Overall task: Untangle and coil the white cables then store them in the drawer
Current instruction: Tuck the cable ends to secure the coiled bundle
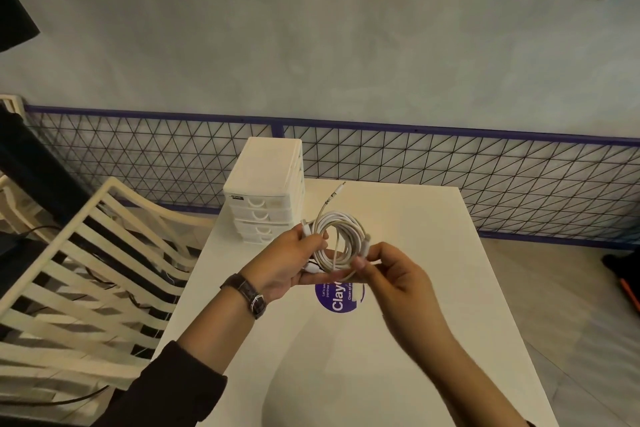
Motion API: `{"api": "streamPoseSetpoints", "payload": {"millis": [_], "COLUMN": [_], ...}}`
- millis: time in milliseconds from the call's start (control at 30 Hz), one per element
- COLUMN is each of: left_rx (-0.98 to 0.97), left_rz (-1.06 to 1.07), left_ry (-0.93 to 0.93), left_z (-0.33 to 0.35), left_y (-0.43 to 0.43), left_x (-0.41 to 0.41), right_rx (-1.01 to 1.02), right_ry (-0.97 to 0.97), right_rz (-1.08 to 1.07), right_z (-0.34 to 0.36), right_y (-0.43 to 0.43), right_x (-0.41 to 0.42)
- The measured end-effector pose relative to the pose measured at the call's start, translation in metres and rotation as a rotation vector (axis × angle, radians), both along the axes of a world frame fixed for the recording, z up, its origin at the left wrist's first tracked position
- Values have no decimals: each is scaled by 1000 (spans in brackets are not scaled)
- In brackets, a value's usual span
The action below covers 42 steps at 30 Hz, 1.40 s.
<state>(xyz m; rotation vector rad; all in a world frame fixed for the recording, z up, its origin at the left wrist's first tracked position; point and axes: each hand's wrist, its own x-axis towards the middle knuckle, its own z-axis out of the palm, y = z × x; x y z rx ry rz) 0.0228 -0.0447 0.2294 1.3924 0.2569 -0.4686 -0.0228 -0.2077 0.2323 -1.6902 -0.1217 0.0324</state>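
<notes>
We see one pale plaster wall (311, 45), one black wire fence with a purple rail (450, 163) and one cream slatted chair (86, 270). One smooth white table (433, 288) holds one white plastic box of four small drawers (265, 191), all closed. Above the table, our left hand (287, 267) and right hand (391, 274) each pinch one side of one round coil of thin white cables (337, 239). One brown watch (247, 295) sits on our left wrist.

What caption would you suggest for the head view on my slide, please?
Both hands, left and right, hold a coiled white cable above the table, drawer unit shut.
</notes>
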Motion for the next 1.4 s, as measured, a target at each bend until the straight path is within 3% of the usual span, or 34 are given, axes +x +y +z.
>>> {"api": "streamPoseSetpoints", "payload": {"millis": [133, 267, 467, 667, 833, 1133, 1400], "left_rx": [138, 125, 107, 215, 329, 66, -69], "left_rz": [-2, 5, -118, -222, -401, -229, -14], "left_ry": [-78, -97, -36, -72, -163, -238, -143], "left_z": [-5, -9, -9, -5, 7, 19, 12], "left_y": [-10, -10, 1, 0, -2, 4, 4], "left_x": [-2, -4, -8, -18, -26, -31, -23], "right_rx": [-41, -51, 143, 303, 186, 411, 439], "right_ry": [-40, -84, -173, -53, 53, 464, 450], "right_rz": [54, 48, 63, 207, 368, 322, 383], "right_z": [5, 9, 34, 55, 52, -28, -50], "right_y": [18, 17, 0, -16, -14, -2, -7], "right_x": [-14, -14, 2, 54, 97, 96, 51]}}
